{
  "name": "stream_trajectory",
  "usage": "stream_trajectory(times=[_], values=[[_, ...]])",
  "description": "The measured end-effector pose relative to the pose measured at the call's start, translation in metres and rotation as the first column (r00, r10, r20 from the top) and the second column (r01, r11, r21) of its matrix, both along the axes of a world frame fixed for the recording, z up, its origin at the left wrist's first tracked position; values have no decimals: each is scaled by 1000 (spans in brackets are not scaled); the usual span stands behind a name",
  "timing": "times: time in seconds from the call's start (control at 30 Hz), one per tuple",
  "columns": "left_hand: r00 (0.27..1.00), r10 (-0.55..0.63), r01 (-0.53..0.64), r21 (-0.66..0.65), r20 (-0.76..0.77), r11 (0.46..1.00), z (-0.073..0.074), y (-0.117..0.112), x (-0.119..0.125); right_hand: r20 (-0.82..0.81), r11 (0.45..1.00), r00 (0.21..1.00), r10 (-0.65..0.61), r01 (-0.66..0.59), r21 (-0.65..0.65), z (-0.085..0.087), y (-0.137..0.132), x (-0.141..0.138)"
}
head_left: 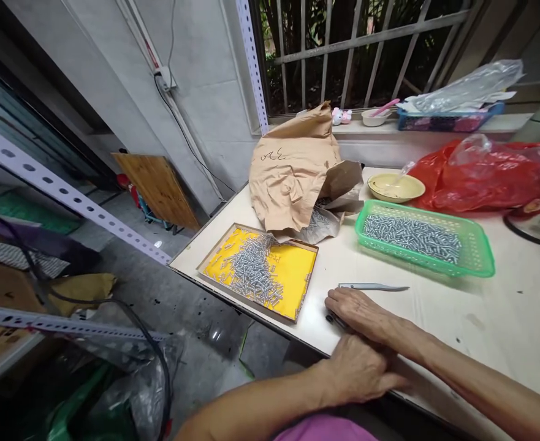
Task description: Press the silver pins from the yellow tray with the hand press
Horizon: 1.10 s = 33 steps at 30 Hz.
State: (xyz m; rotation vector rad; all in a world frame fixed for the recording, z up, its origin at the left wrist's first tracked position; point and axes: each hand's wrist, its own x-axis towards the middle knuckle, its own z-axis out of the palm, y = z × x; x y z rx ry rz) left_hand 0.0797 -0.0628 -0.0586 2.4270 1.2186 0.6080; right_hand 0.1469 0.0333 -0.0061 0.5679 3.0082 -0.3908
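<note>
My right hand (359, 313) lies flat on the white table (504, 318) near its front edge, fingers stretched out and pointing left. A thin dark object (334, 320) shows from under its fingertips. Just beyond it lie metal tweezers (373, 286), untouched. My left hand (357, 370) rests at the table edge right below the right wrist, fingers laid flat and partly tucked under the right forearm. A shallow cardboard tray with a yellow bottom (297, 269), holding a heap of small metal parts (254, 272), sits to the left of my hands.
A green plastic basket (479, 245) of the same metal parts stands at the right. Behind are a torn brown paper bag (292, 165), a yellow bowl (396, 187) and a red plastic bag (481, 177). Perforated metal rails (67, 196) and cables fill the floor at the left.
</note>
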Motion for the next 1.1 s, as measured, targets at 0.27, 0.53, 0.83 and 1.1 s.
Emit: stream_trajectory(times=[0.27, 0.53, 0.83, 1.1], values=[[996, 8, -1, 75, -84, 997, -6, -1, 0, -98, 979, 995, -21, 1, -203, -18, 5, 3], [994, -25, 33, 75, -105, 997, -7, 0, 0, 20, 978, 994, -110, 112, -174, -5, 9, -8], [998, -54, 55, 8, -40, 998, -2, 2, -2, 62, 992, 995, -82, 87, -95, 2, 4, -7], [1000, -5, 6, 86, -8, 996, 24, -9, -29, -269, 910, 869, -415, 403, -100, 7, -9, 59]])
